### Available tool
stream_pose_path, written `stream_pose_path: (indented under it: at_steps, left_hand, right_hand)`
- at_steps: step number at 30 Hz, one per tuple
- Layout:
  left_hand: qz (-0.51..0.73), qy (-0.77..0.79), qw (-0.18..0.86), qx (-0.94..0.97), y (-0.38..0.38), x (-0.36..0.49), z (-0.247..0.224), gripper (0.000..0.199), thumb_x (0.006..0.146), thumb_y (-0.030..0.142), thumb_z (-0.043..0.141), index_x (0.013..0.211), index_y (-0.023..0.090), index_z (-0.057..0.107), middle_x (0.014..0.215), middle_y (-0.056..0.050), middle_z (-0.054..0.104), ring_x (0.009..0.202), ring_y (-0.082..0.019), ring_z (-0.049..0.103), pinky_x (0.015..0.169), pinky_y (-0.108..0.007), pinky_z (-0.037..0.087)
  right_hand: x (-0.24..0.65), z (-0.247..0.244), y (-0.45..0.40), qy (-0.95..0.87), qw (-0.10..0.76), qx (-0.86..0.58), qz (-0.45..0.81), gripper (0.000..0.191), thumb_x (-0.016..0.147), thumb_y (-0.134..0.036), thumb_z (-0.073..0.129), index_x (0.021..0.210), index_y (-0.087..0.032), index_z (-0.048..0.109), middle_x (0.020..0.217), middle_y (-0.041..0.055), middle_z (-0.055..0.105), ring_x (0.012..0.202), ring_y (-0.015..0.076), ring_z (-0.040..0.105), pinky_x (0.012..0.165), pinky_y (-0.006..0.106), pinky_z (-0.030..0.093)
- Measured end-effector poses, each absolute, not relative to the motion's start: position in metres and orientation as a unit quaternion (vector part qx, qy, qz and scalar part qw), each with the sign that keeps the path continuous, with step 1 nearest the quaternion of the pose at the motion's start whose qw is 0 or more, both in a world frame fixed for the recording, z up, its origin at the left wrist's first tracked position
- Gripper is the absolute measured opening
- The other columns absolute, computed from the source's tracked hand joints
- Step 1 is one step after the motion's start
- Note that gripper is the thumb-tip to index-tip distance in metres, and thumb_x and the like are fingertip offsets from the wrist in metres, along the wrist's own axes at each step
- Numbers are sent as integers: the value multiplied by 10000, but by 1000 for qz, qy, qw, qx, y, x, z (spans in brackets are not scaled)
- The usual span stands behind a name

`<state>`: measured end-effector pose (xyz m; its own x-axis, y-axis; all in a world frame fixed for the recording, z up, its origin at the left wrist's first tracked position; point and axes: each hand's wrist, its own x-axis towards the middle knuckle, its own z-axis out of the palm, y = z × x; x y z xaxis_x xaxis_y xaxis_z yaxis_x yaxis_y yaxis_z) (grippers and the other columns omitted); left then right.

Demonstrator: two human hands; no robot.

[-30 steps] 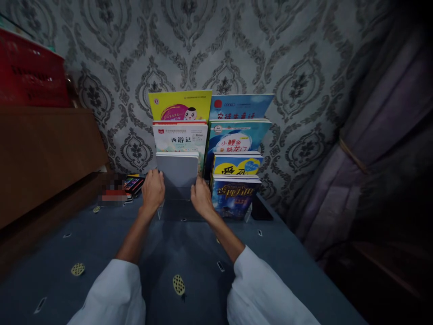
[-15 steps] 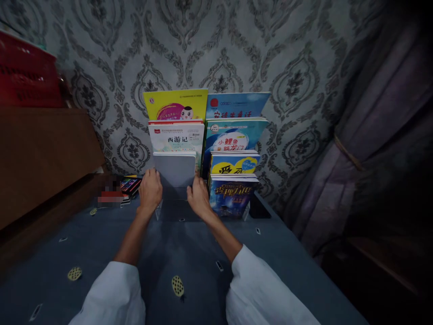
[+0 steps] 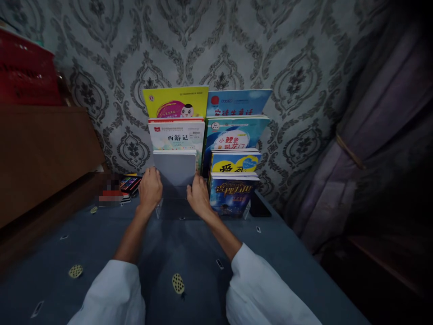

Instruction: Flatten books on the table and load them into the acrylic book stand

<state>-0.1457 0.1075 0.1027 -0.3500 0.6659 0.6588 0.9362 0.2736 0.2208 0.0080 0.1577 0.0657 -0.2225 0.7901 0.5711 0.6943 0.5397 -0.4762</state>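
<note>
A plain grey book stands upright at the front left of a tiered clear stand. My left hand grips its left edge, and my right hand holds its right edge; some fingertips are hidden behind it. Behind it rise a white book with Chinese lettering and a yellow book. Just right of my right hand, a dark blue book fills the front tier. Above that one are a yellow-and-blue book, a teal book and a blue book.
The stand rests on a dark blue patterned cloth against a papered wall. Several stacked items lie left of my left hand. A wooden cabinet with a red box borders the left; a curtain hangs at right.
Almost nothing differs. Both hands keep the same hold on the grey book, and the view has shifted very slightly.
</note>
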Motion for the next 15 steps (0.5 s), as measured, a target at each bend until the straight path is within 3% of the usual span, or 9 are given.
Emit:
stream_pose_path:
  at_steps: [15]
  left_hand:
    - [-300,-743,200,-564,98,-160,105,303,1055,279,277,1000,184,560,995,-123,682,985,-262,661,819,-330,466]
  right_hand:
    - [18,77,154,-791,375,-477,76,500,947,-168,401,1419,-16,465,1346,262,595,1247,331,596,1012,448,506]
